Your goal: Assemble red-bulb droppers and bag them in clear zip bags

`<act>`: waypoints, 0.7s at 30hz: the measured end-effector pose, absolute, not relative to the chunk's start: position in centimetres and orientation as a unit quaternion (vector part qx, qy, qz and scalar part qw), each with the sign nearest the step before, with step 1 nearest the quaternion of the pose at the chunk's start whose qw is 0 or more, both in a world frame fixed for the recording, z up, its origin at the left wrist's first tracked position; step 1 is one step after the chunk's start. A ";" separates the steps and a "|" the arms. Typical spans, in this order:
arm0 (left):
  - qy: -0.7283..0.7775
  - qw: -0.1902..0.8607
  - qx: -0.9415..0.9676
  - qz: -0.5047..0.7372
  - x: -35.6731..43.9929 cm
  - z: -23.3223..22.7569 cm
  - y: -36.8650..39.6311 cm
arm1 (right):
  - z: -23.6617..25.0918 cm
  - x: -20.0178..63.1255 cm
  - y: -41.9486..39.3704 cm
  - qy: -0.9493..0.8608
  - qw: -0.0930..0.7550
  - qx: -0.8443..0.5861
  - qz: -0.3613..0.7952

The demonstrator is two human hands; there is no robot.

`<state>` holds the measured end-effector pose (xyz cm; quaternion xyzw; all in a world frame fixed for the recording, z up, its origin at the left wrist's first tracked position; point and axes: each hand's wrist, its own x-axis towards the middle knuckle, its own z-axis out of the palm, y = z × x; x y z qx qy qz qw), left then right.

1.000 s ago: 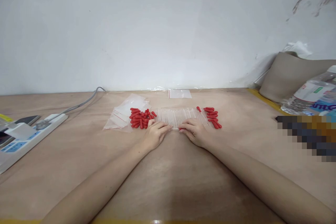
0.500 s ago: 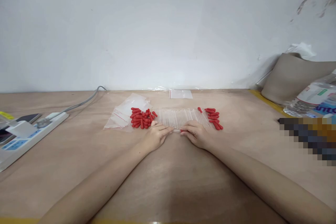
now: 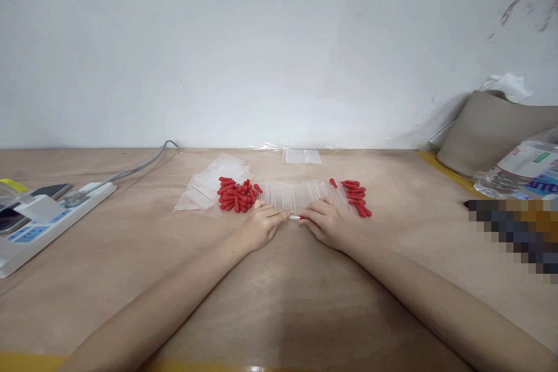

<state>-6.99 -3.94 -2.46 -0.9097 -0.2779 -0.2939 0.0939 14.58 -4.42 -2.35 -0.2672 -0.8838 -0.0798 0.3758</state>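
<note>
My left hand is closed around a thin clear dropper tube, held level just above the table. At the tube's right end, my right hand pinches a red rubber bulb, most of which is hidden by the fingers. Tube and bulb meet between the two hands; how far one sits inside the other I cannot tell. Just behind the hands lies a row of clear tubes side by side. A heap of red bulbs is left of the row, and several more bulbs lie to its right.
Clear zip bags lie beside the left heap, and a small zip bag is near the wall. A power strip with a cable and a phone occupies the far left. A plastic bottle and a grey-brown sheet stand right.
My left fingertips have come slightly nearer to the right hand, and a bit less tube shows between them. The camera view has shifted a little. Tubes and loose bulbs lie as before.
</note>
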 end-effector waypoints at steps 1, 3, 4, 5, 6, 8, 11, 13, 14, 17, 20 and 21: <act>-0.275 0.096 -0.911 -0.291 -7.0 -2.4 -4.0 | -2.2 14.6 -4.4 -0.889 0.360 -0.269 -0.087; -0.274 0.097 -0.912 -0.289 -6.8 -2.3 -4.1 | -2.1 14.5 -4.4 -0.895 0.337 -0.279 -0.088; -0.278 0.096 -0.911 -0.290 -6.8 -2.3 -4.1 | -2.0 14.5 -4.3 -0.894 0.332 -0.289 -0.079; -0.285 0.095 -0.907 -0.294 -6.7 -2.3 -4.1 | -2.0 14.5 -4.2 -0.891 0.334 -0.302 -0.065; -0.293 0.095 -0.903 -0.299 -6.6 -2.3 -4.2 | -1.9 14.5 -4.1 -0.885 0.339 -0.317 -0.049; -0.310 0.097 -0.893 -0.311 -6.5 -2.4 -4.1 | -1.9 14.6 -3.9 -0.874 0.347 -0.339 -0.023; -0.324 0.110 -0.882 -0.325 -6.6 -2.6 -3.9 | -1.8 14.8 -3.8 -0.878 0.336 -0.341 -0.024; -0.330 0.124 -0.878 -0.324 -6.7 -2.4 -3.9 | -1.7 14.9 -3.9 -0.883 0.323 -0.338 -0.034; -0.333 0.132 -0.878 -0.318 -6.7 -2.2 -4.0 | -1.7 15.0 -4.0 -0.884 0.320 -0.339 -0.038; -0.342 0.153 -0.880 -0.290 -6.6 -1.6 -4.3 | -1.7 14.9 -4.2 -0.882 0.321 -0.342 -0.045; -0.347 0.161 -0.880 -0.281 -6.4 -1.1 -4.5 | -1.9 14.6 -4.4 -0.880 0.335 -0.334 -0.044; -0.346 0.160 -0.880 -0.284 -6.4 -1.1 -4.6 | -1.9 14.6 -4.5 -0.878 0.341 -0.334 -0.045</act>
